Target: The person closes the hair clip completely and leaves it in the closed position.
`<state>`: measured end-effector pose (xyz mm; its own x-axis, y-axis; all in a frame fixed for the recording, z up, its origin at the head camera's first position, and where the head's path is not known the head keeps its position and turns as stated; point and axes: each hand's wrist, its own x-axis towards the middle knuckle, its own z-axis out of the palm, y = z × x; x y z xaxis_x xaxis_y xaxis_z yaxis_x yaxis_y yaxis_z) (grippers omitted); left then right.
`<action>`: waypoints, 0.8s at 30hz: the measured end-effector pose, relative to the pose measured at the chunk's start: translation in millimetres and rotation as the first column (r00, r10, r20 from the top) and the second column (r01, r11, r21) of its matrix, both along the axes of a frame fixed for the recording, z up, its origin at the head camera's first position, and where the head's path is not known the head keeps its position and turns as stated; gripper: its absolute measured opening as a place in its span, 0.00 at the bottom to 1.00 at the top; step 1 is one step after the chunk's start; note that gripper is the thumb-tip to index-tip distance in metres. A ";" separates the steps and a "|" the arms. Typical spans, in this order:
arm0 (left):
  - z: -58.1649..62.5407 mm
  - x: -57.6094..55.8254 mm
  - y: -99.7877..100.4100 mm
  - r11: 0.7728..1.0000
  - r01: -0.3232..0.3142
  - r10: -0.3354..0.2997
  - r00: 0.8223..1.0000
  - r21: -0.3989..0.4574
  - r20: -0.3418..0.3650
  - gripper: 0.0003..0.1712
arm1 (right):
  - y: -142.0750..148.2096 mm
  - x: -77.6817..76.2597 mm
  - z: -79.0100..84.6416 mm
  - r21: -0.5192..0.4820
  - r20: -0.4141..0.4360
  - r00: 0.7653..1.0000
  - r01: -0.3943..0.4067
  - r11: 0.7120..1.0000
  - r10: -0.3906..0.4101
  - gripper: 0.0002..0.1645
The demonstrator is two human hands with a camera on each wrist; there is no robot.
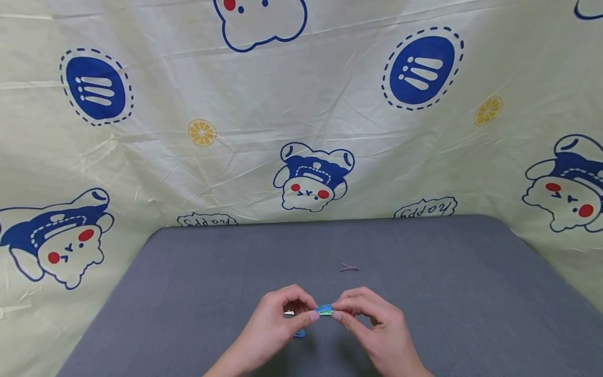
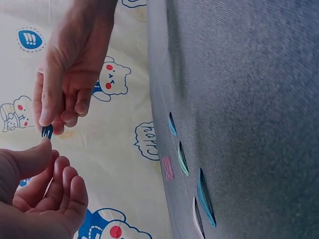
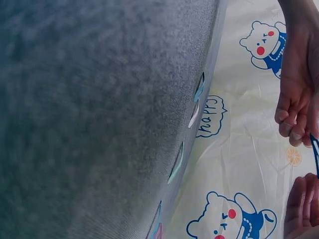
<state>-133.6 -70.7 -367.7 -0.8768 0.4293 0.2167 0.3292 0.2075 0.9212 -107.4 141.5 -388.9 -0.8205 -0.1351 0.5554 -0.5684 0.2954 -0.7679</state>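
A blue snap hair clip [image 1: 324,308] is held up between both hands, pinched at one end by the left hand [image 1: 275,319] and at the other by the right hand [image 1: 377,322]. Thumb and fingertips of each hand meet on it. In the left wrist view the hair clip [image 2: 47,131] bridges the two sets of fingertips. Only part of the hair clip [image 3: 315,149] shows at the edge of the right wrist view. Below the hands, more hair clips lie on the table: a green one [image 2: 183,160], a white one [image 2: 197,219] and two blue ones [image 2: 206,199].
A pink hair clip [image 1: 349,267] lies farther back on the grey cloth-covered table [image 1: 212,277]. Behind the table's far edge hangs a pale printed curtain [image 1: 254,104] with bears and orange slices. The left hand partly covers the white clip in the head view.
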 end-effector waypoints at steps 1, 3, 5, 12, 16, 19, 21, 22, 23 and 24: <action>-0.7 -0.1 0.0 1.000 -0.005 0.005 1.000 -0.002 -0.012 0.03 | -0.3 0.1 0.5 0.013 0.011 1.000 0.013 1.000 -0.013 0.11; -2.4 -0.4 0.3 1.000 -0.018 0.018 0.999 -0.007 -0.044 0.04 | -0.7 0.3 1.1 0.040 0.021 0.999 0.034 0.999 -0.035 0.10; -3.9 -0.7 0.6 0.999 -0.030 0.029 0.996 -0.014 -0.080 0.06 | -1.6 0.5 1.7 0.059 0.027 0.998 0.059 0.997 -0.060 0.11; -6.5 -0.8 1.4 0.997 -0.045 0.032 0.984 -0.068 -0.177 0.09 | -1.1 -0.2 1.8 0.111 -0.002 0.997 0.072 0.991 -0.072 0.18; -6.9 -0.9 0.6 0.995 -0.044 0.025 0.981 -0.094 -0.194 0.09 | 0.7 -0.9 2.3 0.149 0.034 0.998 0.041 0.988 -0.046 0.18; -7.7 -1.3 0.0 0.994 -0.038 0.018 0.980 -0.100 -0.200 0.09 | 1.9 -1.3 2.9 0.177 0.055 0.998 0.028 0.984 -0.038 0.18; -8.6 -1.9 0.0 0.994 -0.036 0.016 0.980 -0.101 -0.198 0.08 | 2.8 -1.7 2.7 0.200 0.054 0.998 0.027 0.979 -0.039 0.17; -9.1 -2.2 0.0 0.994 -0.037 0.016 0.980 -0.102 -0.199 0.08 | 3.3 -1.8 2.7 0.211 0.052 0.998 0.027 0.977 -0.039 0.17; -9.6 -2.6 -0.1 0.994 -0.039 0.019 0.981 -0.101 -0.193 0.07 | 3.7 -1.9 2.8 0.219 0.054 0.998 0.024 0.975 -0.037 0.17; -10.0 -3.0 -0.3 0.994 -0.042 0.023 0.982 -0.100 -0.185 0.07 | 4.0 -1.9 2.9 0.223 0.059 0.998 0.020 0.975 -0.034 0.17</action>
<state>-136.6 -71.0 -377.7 -0.8401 0.4293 0.3317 0.4823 0.3113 0.8188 -109.2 145.5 -386.0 -0.8573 -0.2270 0.4621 -0.5116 0.4769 -0.7147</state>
